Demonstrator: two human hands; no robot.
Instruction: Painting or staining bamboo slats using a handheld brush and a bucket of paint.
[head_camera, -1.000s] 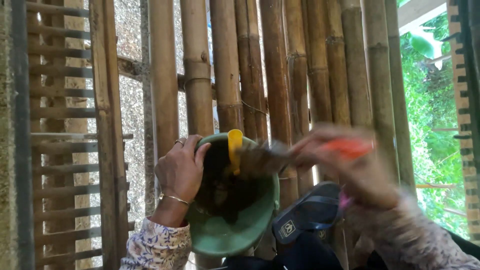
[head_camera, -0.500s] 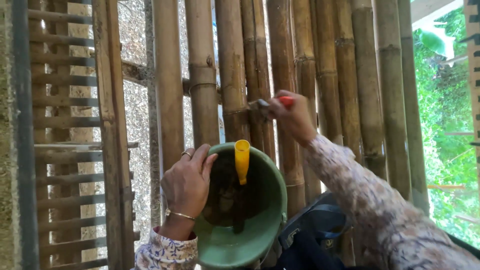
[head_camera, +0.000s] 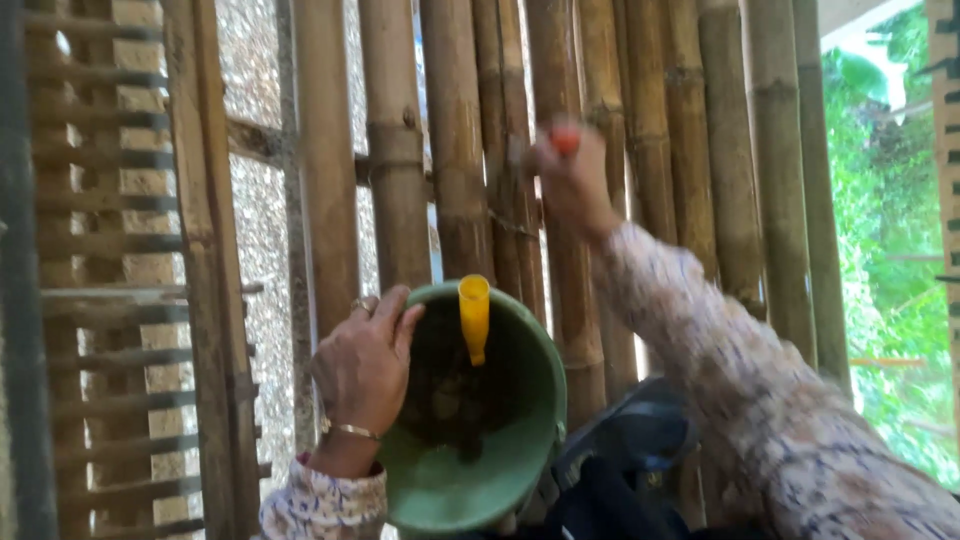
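Observation:
My left hand (head_camera: 362, 372) grips the rim of a green plastic bowl (head_camera: 510, 470) held tilted in front of a wall of upright bamboo poles (head_camera: 460, 150). A yellow handle (head_camera: 473, 316) sticks up out of the dark wet contents inside the bowl. My right hand (head_camera: 570, 180) is raised against the bamboo poles, shut on a small tool with a red-orange handle (head_camera: 566, 140); its working end is blurred and hidden. A ring and a bangle show on my left hand and wrist.
A slatted wooden frame (head_camera: 100, 250) stands at the left against a pebbled wall (head_camera: 250, 120). A dark object (head_camera: 630, 440) sits below the bowl. Green foliage (head_camera: 890, 250) shows through the opening at the right.
My right hand has risen from over the bowl up to the bamboo poles with the red-handled tool. The bowl and my left hand have stayed in nearly the same place.

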